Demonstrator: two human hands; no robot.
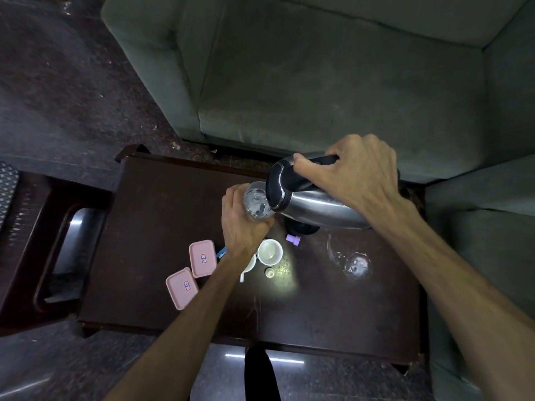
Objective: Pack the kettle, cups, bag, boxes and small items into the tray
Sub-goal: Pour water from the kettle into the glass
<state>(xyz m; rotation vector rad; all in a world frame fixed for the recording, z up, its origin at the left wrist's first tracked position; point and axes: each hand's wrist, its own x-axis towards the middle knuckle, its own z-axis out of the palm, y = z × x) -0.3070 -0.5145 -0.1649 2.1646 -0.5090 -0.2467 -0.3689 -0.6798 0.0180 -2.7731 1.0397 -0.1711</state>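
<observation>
The right hand [359,175] grips the steel kettle [312,204] by its handle, tilted over the glass [256,202] clasped in the left hand [243,224]; overtilting could spill water onto the tabletop [173,212].

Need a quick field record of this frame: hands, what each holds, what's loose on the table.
right hand: grip on handle of steel kettle, kettle tilted, spout toward glass
left hand: grip around clear glass, held at kettle spout
kettle base: on table, under kettle
pink boxes: two, lidded, left of left forearm
white cup: upright on table
purple small item: beside kettle base
second glass: right side of table
surface: dark wooden table
tray: cannot identify
</observation>
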